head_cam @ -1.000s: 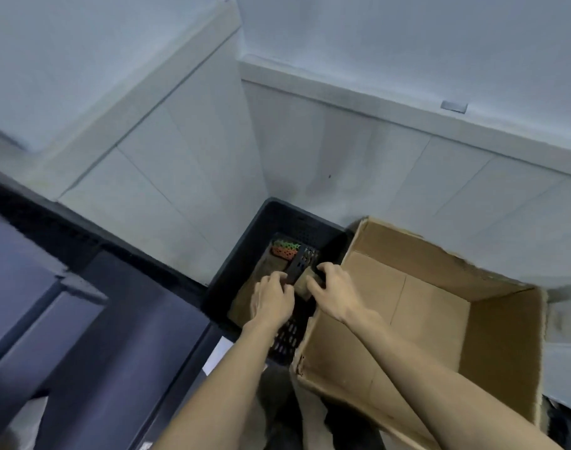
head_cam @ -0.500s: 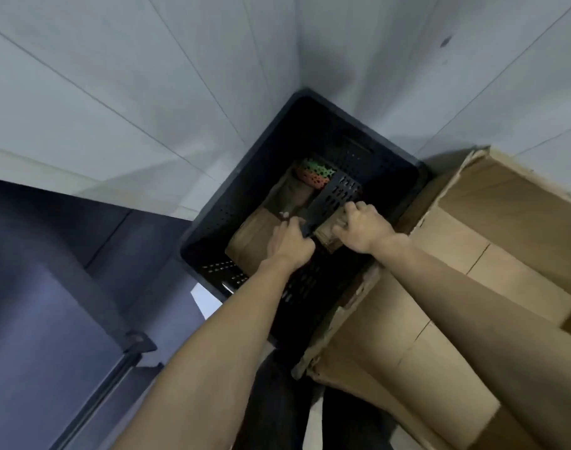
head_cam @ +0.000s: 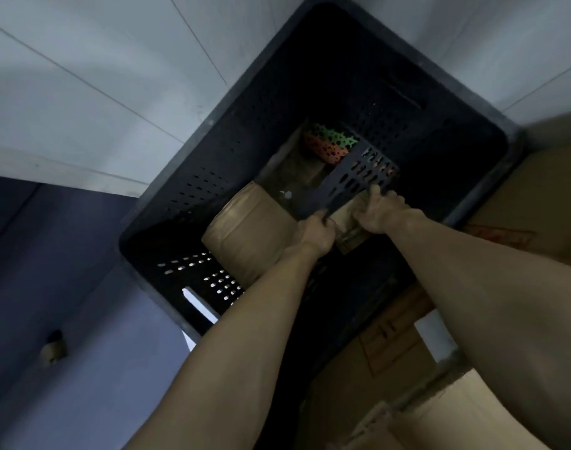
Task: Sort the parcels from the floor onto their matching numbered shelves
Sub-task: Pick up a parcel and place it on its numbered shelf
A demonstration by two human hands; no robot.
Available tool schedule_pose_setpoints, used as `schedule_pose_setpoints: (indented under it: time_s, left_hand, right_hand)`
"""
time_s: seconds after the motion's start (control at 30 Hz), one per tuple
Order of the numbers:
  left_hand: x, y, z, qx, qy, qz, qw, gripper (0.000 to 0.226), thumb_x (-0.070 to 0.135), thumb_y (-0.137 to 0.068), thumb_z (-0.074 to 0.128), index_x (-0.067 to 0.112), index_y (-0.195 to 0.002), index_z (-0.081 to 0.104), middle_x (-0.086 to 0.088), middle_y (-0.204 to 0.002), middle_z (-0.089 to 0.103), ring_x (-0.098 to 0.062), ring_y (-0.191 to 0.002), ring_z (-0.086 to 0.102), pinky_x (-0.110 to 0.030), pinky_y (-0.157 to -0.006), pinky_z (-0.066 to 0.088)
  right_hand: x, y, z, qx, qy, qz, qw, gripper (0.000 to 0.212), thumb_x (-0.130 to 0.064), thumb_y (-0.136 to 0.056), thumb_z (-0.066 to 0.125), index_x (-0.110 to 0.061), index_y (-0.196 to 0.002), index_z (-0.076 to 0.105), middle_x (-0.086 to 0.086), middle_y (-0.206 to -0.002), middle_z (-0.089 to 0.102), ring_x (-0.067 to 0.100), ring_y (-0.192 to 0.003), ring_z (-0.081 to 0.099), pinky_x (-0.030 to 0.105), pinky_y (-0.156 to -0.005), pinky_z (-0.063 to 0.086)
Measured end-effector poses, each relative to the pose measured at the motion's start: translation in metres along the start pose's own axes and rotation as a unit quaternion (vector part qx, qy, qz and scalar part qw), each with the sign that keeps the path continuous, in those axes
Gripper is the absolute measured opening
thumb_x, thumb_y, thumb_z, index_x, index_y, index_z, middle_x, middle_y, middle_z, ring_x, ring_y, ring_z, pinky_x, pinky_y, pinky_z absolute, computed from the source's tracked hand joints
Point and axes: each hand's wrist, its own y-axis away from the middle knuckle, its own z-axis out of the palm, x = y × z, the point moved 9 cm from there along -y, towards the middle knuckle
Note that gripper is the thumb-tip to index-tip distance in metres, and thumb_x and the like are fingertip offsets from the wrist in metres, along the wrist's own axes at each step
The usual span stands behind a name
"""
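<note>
Camera had dropped in much closer over the black perforated crate [head_cam: 212,177] than half a second earlier; both hands were already in it then and stayed on the same spot. Left hand [head_cam: 313,233] was curled at the near edge of a dark perforated panel [head_cam: 349,186], right hand [head_cam: 380,211] curled at that edge and over a small brown parcel [head_cam: 347,219] just under it; can't tell which of the two each hand actually clamped. Larger brown taped parcel [head_cam: 248,235] lay in the crate, beside the left wrist. Orange and green mesh item [head_cam: 326,146] sat at the far end. My read: parcel not lifted yet, no shelf or number in view, so sorting hadn't started for it. Crate stood on pale tiled floor [head_cam: 82,92], open cardboard box [head_cam: 537,196] against its right side, dark blue surface [head_cam: 50,287] at left. Dim light.
</note>
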Motion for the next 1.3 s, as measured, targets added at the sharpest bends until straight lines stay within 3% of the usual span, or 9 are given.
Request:
schedule_pose_setpoints:
  time_s: [0.2, 0.33, 0.47, 0.57, 0.77, 0.9, 1.03, 1.2, 1.3]
  left_hand:
    - [-0.004, 0.000, 0.019, -0.017, 0.111, -0.047, 0.993, 0.051, 0.029, -0.100, 0.042, 0.013, -0.148, 0.038, -0.010, -0.145, 0.048, -0.028, -0.131, 0.047, -0.029, -0.108, 0.038]
    - [0.012, 0.019, 0.001, 0.033, 0.163, -0.038, 0.985, 0.055, 0.041, -0.093, 0.048, 0.013, -0.140, 0.052, -0.012, -0.138, 0.056, -0.029, -0.128, 0.052, -0.033, -0.108, 0.040]
    - [0.028, 0.070, -0.036, 0.076, 0.184, -0.046, 0.979, 0.059, 0.046, -0.104, 0.028, 0.004, -0.137, 0.054, -0.020, -0.137, 0.054, -0.035, -0.128, 0.050, -0.033, -0.103, 0.038]
    - [0.048, 0.118, -0.077, 0.152, 0.184, 0.012, 0.971, 0.050, 0.042, -0.105, 0.035, 0.009, -0.128, 0.064, -0.015, -0.125, 0.064, -0.032, -0.119, 0.056, -0.029, -0.091, 0.042]
    - [0.110, 0.234, -0.163, 0.259, 0.224, 0.078, 0.936, 0.026, 0.032, -0.099, 0.055, 0.021, -0.117, 0.071, 0.001, -0.117, 0.070, -0.018, -0.110, 0.060, -0.028, -0.091, 0.046]
    - [0.156, 0.313, -0.203, 0.294, 0.267, 0.143, 0.907, 0.018, 0.023, -0.099, 0.055, 0.020, -0.109, 0.070, 0.003, -0.115, 0.068, -0.014, -0.105, 0.060, -0.028, -0.090, 0.047]
    - [0.190, 0.392, -0.233, 0.320, 0.291, 0.189, 0.881, 0.013, 0.020, -0.099, 0.053, 0.025, -0.104, 0.064, 0.001, -0.117, 0.067, -0.017, -0.107, 0.059, -0.030, -0.090, 0.047]
    - [0.225, 0.491, -0.266, 0.336, 0.300, 0.252, 0.856, 0.018, 0.013, -0.096, 0.052, 0.026, -0.103, 0.062, 0.010, -0.101, 0.063, -0.012, -0.094, 0.060, -0.027, -0.082, 0.049]
    - [0.237, 0.534, -0.279, 0.318, 0.313, 0.274, 0.852, 0.015, 0.019, -0.095, 0.053, 0.028, -0.103, 0.063, 0.007, -0.109, 0.065, -0.013, -0.097, 0.062, -0.029, -0.084, 0.054]
  right_hand:
    - [-0.014, -0.004, 0.008, -0.042, -0.157, -0.017, 0.987, 0.073, -0.040, -0.099, 0.048, -0.010, -0.151, 0.007, 0.018, -0.138, 0.048, 0.034, -0.120, 0.051, 0.037, -0.097, 0.045]
    - [-0.006, 0.011, -0.008, 0.010, -0.209, 0.001, 0.978, 0.073, -0.045, -0.098, 0.050, -0.003, -0.148, 0.020, 0.020, -0.150, 0.033, 0.037, -0.133, 0.041, 0.036, -0.103, 0.040]
    - [-0.019, 0.059, -0.044, 0.039, -0.221, -0.013, 0.974, 0.070, -0.048, -0.100, 0.042, -0.002, -0.151, 0.025, 0.021, -0.154, 0.025, 0.039, -0.136, 0.036, 0.039, -0.106, 0.037]
    - [-0.033, 0.115, -0.084, 0.120, -0.263, -0.051, 0.956, 0.063, -0.042, -0.100, 0.045, 0.000, -0.145, 0.031, 0.024, -0.148, 0.032, 0.042, -0.132, 0.039, 0.042, -0.104, 0.037]
    - [-0.036, 0.238, -0.152, 0.212, -0.360, -0.098, 0.903, 0.052, -0.028, -0.098, 0.052, 0.000, -0.139, 0.040, 0.019, -0.136, 0.044, 0.034, -0.121, 0.047, 0.032, -0.090, 0.038]
    - [-0.035, 0.323, -0.209, 0.254, -0.421, -0.136, 0.860, 0.044, -0.025, -0.097, 0.054, -0.005, -0.136, 0.049, 0.013, -0.130, 0.052, 0.021, -0.106, 0.052, 0.027, -0.087, 0.040]
    - [-0.035, 0.409, -0.258, 0.268, -0.478, -0.172, 0.818, 0.039, -0.024, -0.094, 0.058, -0.008, -0.129, 0.049, 0.009, -0.128, 0.055, 0.022, -0.108, 0.059, 0.035, -0.091, 0.049]
    - [-0.031, 0.513, -0.303, 0.299, -0.509, -0.215, 0.778, 0.033, -0.013, -0.093, 0.060, -0.012, -0.123, 0.046, 0.006, -0.126, 0.057, 0.018, -0.111, 0.059, 0.024, -0.081, 0.045]
    - [-0.030, 0.561, -0.318, 0.317, -0.514, -0.238, 0.761, 0.034, -0.014, -0.091, 0.063, -0.013, -0.121, 0.046, 0.004, -0.120, 0.060, 0.015, -0.105, 0.060, 0.023, -0.078, 0.048]
